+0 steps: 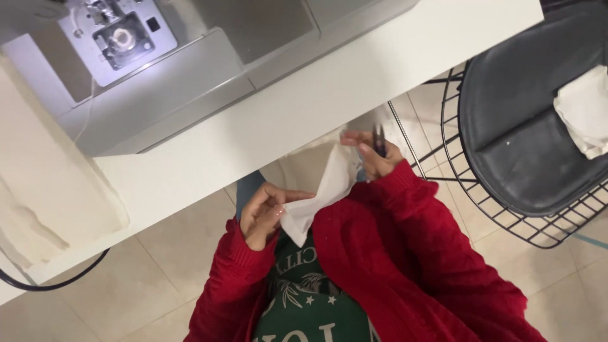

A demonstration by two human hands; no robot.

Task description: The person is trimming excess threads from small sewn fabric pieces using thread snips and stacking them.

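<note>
Cloth is what both hands share: a small strip of white fabric (320,196) is stretched between them just off the near edge of the white table (266,126), over the person's lap. Its long axis runs on a slant, from the left hand (265,214) at the lower end up to the right hand (370,152) at the upper end, so neither hand has to reach for it. The left hand is closed, pinching the lower corner of the fabric between thumb and fingers. The right hand is closed too, touching the upper edge while gripping a slim dark tool (380,140), probably small scissors or snips, though its shape is too blurred to be sure. On the table stands a white sewing machine (158,63) with its lit needle area, well apart from the hands. Beside the person's right is a black wire chair (532,120) with a dark cushion and a crumpled white cloth (586,111); pale floor tiles (158,278) lie below.
</note>
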